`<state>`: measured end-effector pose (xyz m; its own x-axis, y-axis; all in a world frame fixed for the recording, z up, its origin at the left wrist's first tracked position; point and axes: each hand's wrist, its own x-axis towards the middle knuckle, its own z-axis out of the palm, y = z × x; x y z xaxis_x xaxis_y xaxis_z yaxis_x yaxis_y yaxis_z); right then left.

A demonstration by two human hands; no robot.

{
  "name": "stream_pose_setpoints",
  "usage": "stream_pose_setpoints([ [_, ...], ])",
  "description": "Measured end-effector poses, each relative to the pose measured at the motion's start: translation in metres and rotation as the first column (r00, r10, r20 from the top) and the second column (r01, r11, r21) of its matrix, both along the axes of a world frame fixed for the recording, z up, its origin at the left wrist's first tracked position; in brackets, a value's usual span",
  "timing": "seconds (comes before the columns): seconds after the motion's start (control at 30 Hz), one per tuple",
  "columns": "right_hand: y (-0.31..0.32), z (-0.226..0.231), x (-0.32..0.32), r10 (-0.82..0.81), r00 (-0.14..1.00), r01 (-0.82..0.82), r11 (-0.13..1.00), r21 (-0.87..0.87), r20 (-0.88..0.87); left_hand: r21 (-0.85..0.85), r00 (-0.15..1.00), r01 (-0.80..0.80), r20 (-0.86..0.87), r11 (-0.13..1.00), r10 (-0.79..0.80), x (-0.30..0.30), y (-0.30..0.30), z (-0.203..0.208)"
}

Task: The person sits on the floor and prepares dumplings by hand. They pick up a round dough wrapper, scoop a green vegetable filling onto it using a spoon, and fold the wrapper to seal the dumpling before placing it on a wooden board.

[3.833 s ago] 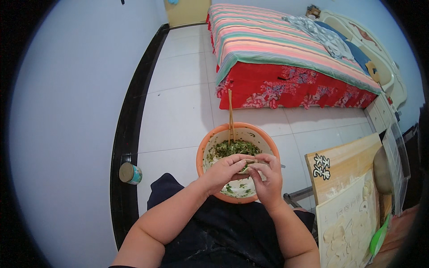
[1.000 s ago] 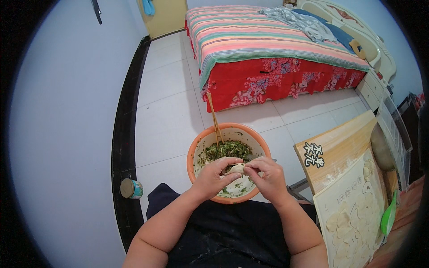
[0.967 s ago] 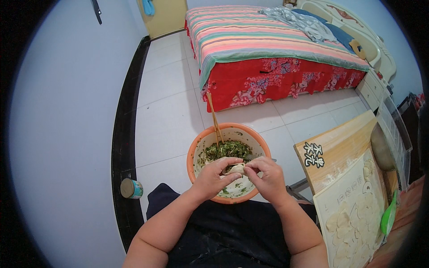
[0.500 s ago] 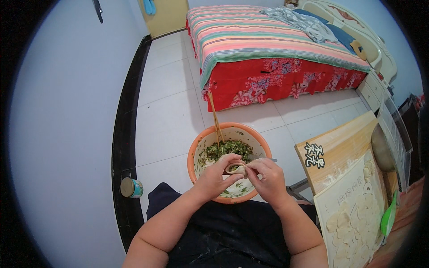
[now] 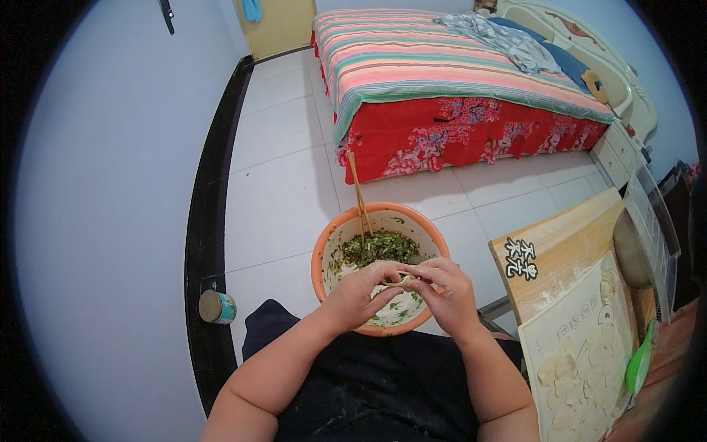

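Note:
Between my two hands is a dumpling [image 5: 401, 281], a pale round of dough folded over, mostly hidden by fingers. My left hand [image 5: 362, 295] curls around its left side, thumb below and fingers above. The fingertips of my right hand [image 5: 446, 293] pinch its right edge. Both hands hover over an orange-rimmed basin [image 5: 319, 269] on my lap side. Chopped green filling [image 5: 379, 247] lies in the basin's far part, with a pair of chopsticks [image 5: 358, 188] standing in it and leaning on the rim.
At the right, a wooden board [image 5: 549, 228] carries a pale mat [image 5: 541, 342] with several flat dough wrappers [image 5: 567, 368]. A green-handled tool [image 5: 639, 361] and a metal bowl [image 5: 632, 250] are beside it. A can [image 5: 217, 306] stands by the left wall. A bed [image 5: 471, 140] is beyond.
The dumpling's open ring of dough has been folded closer together. My right fingers have come over its top and nearer to my left fingers.

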<state>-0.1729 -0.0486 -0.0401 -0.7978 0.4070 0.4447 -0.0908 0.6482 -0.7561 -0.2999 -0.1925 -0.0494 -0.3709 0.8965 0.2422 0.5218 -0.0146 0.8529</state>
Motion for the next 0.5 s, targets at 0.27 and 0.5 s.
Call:
stream_pose_setpoints([
  [0.27, -0.0006, -0.0002, 0.0009, 0.001, 1.0, -0.002, 0.999, -0.051, -0.015, 0.086, 1.0, 0.031, -0.008, 0.996, -0.03, 0.0006, 0.0032, 0.003],
  [0.5, -0.0033, 0.0033, 0.0001, -0.046, 0.997, 0.05, 0.997, 0.066, -0.07, 0.046, 0.988, 0.029, -0.155, 0.999, -0.021, -0.0002, 0.0028, 0.0079],
])
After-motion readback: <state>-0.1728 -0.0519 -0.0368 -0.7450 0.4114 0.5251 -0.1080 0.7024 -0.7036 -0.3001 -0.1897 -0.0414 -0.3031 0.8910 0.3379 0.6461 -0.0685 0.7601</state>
